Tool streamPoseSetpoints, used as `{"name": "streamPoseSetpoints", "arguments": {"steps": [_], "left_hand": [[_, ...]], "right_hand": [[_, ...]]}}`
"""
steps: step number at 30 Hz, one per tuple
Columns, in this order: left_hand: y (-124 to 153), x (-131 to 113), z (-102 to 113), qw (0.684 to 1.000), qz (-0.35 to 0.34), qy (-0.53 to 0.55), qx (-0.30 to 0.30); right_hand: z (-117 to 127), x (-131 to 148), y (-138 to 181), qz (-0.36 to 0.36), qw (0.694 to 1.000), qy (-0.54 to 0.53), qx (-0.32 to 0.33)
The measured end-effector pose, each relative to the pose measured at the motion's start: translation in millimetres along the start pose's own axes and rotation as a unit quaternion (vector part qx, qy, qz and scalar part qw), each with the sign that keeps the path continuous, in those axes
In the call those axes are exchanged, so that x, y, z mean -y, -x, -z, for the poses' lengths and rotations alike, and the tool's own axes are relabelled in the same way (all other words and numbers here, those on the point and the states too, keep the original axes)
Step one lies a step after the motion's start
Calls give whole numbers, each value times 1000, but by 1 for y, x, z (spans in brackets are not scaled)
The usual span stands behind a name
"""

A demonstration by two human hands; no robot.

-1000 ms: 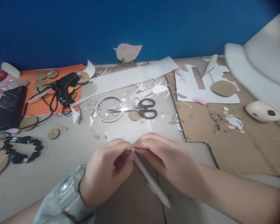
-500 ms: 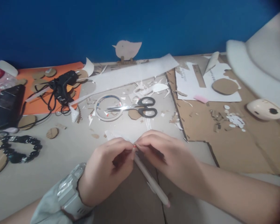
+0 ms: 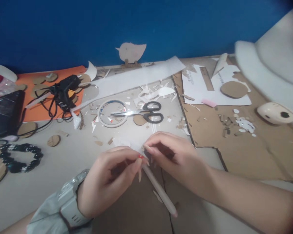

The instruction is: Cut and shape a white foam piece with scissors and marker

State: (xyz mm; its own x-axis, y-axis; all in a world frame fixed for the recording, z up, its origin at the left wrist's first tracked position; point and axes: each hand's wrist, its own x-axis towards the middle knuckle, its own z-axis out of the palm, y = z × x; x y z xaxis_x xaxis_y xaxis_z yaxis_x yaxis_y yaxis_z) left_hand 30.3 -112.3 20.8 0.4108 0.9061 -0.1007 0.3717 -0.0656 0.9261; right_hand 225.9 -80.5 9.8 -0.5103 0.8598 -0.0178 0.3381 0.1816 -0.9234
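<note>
My left grip point(image 3: 99, 183) pinches a red scrap point(image 3: 141, 157), likely light and flimsy, best held by an edge; whether my right grip point(image 3: 183, 157) beside it holds anything, I cannot tell.

A single head-worn camera looks forward and down over the bench point(image 3: 61, 162) from close by. It faces the blue wall point(image 3: 185, 29) behind.

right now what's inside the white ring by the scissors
Inside the white ring, the scissors blades reach in, and small scraps, one with red, lie there. Whatever is directly beneath the blades is covered.
</note>
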Motion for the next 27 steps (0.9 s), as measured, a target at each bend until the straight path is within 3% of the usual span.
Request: {"name": "streamPoseSetpoints", "arguments": {"steps": [8, 13, 17, 21, 27], "left_hand": [[1, 0, 1, 999, -15, 40, -5], [0, 1, -1, 1000, 14, 4, -8], [-2, 0, -2, 998, 9, -55, -32], [-4, -2, -4, 993, -2, -112, -38], [-3, -2, -7, 986, 3, -164, -25]], "right_hand": [[0, 5, -3, -86, 971, -222, 20], [-1, 8, -5, -135, 952, -275, 12], [0, 7, -4, -113, 968, -222, 13], [-2, 4, 0, -41, 994, -97, 16], [-3, 3, 4, -13, 1000, -12, 25]]}}
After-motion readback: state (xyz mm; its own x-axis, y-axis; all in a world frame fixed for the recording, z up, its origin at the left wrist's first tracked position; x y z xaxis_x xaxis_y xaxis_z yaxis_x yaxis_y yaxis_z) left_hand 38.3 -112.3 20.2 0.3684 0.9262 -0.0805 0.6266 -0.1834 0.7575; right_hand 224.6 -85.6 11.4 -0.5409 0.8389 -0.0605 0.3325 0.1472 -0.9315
